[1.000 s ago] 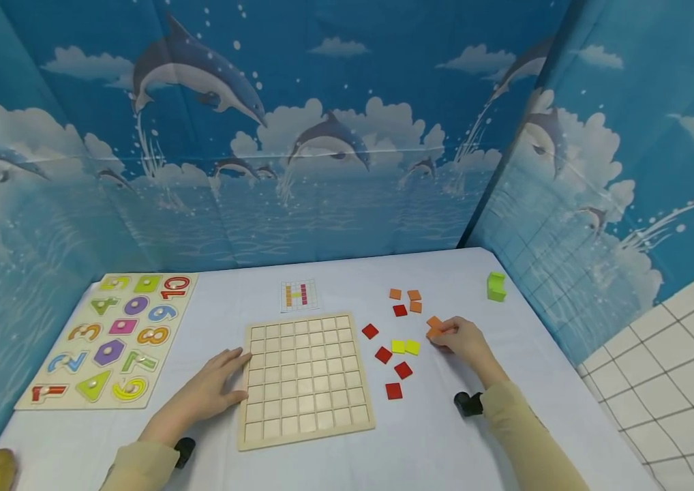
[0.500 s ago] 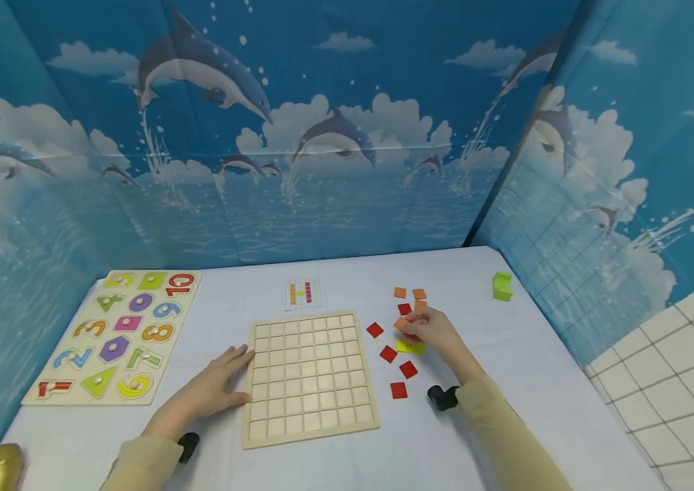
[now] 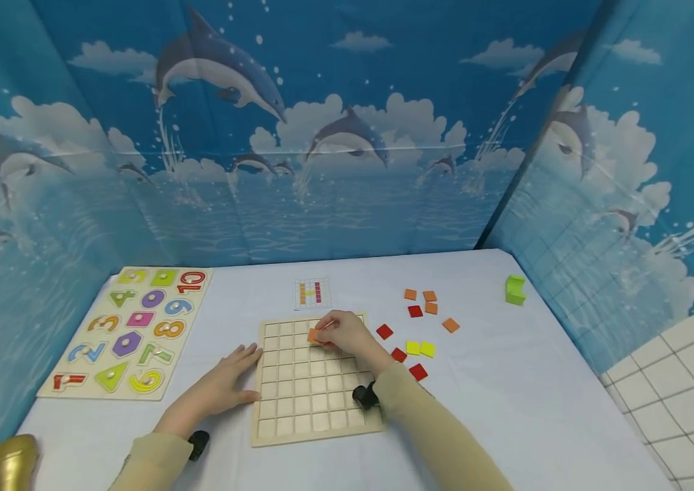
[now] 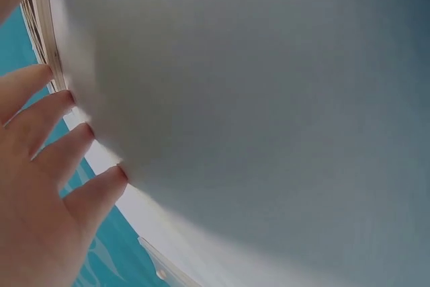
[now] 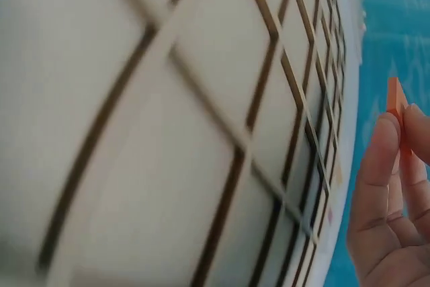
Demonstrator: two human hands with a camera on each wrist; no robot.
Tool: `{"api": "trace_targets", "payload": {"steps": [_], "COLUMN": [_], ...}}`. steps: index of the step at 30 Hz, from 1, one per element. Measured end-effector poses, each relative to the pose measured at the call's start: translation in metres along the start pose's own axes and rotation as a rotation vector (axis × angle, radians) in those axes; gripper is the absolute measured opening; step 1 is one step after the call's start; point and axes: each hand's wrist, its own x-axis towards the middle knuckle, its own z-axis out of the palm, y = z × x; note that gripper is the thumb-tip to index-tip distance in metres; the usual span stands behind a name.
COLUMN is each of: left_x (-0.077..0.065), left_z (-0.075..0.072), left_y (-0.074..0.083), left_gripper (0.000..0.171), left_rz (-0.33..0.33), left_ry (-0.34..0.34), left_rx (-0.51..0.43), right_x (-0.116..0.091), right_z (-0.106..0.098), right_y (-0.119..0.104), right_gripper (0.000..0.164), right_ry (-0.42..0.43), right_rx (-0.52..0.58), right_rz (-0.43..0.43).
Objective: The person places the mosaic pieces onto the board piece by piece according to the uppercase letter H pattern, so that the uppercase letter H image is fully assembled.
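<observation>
Orange tile over grid board.
Right hand pinches orange tile above far rows of grid board; left hand, fingers relaxed flat, touches board's left edge.

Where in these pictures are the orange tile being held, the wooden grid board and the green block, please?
orange tile (image 3: 313, 335), head view, on its visible left face.
wooden grid board (image 3: 298, 402), head view, on a bare lower cell.
green block (image 3: 514, 289), head view, on its front face.

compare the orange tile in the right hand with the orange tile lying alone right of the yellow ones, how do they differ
The held orange tile is pinched by the right hand above the grid board; the loose orange tile lies flat on the table, untouched. The held one is half hidden by fingers; the loose one shows whole. Both are small orange squares.
</observation>
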Motion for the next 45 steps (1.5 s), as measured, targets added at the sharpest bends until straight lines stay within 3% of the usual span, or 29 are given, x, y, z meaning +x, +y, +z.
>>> {"api": "trace_targets", "payload": {"steps": [14, 28, 33, 38, 45], "left_x": [0.003, 0.0, 0.0, 0.001, 0.0], "left_z": [0.002, -0.001, 0.002, 0.003, 0.003], "left_y": [-0.003, -0.002, -0.004, -0.005, -0.003], "left_gripper": [0.085, 0.086, 0.086, 0.086, 0.086], "left_rz": [-0.006, 0.002, 0.015, 0.007, 0.009], "left_ry": [-0.008, -0.006, -0.004, -0.007, -0.012], "left_rx": [-0.004, -0.016, -0.029, -0.041, -0.044], "right_x": [0.028, 0.033, 0.022, 0.008, -0.021], "right_z": [0.052, 0.061, 0.044, 0.004, -0.074], "right_y": [-0.016, -0.018, -0.018, -0.01, 0.017], "right_gripper": [0.005, 0.004, 0.008, 0.019, 0.026], "right_ry": [-0.007, 0.034, 0.001, -0.017, 0.166], "right_rx": [-0.176, -0.38, -0.271, -0.139, -0.157], "right_rz": [-0.063, -0.129, -0.11, -0.092, -0.014]}}
